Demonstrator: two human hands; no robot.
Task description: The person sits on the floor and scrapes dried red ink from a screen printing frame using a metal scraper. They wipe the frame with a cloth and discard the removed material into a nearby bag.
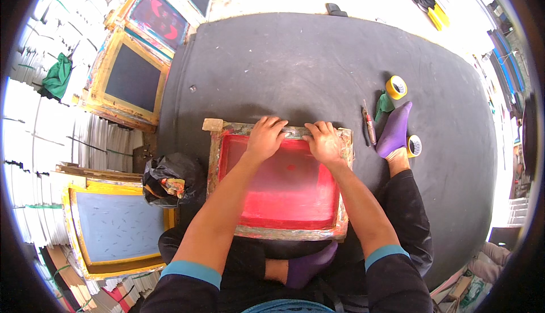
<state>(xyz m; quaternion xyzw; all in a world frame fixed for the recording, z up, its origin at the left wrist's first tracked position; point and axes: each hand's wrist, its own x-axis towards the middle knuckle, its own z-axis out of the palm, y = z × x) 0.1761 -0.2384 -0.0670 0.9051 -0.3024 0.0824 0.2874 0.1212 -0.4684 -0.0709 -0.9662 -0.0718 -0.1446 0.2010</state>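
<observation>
Head view: a wooden-framed screen with red mesh lies directly in front of the person, its long axis running left to right across the body, the right end slightly nearer. The left hand and right hand are apart, fingers bent over its far rail; whether they grip it, I cannot tell. Beyond the right forearm, two yellow tape rolls show dark printing inside their cores.

rough paint-crusted wooden frame, smooth matt mat, crinkled glossy plastic bag
</observation>
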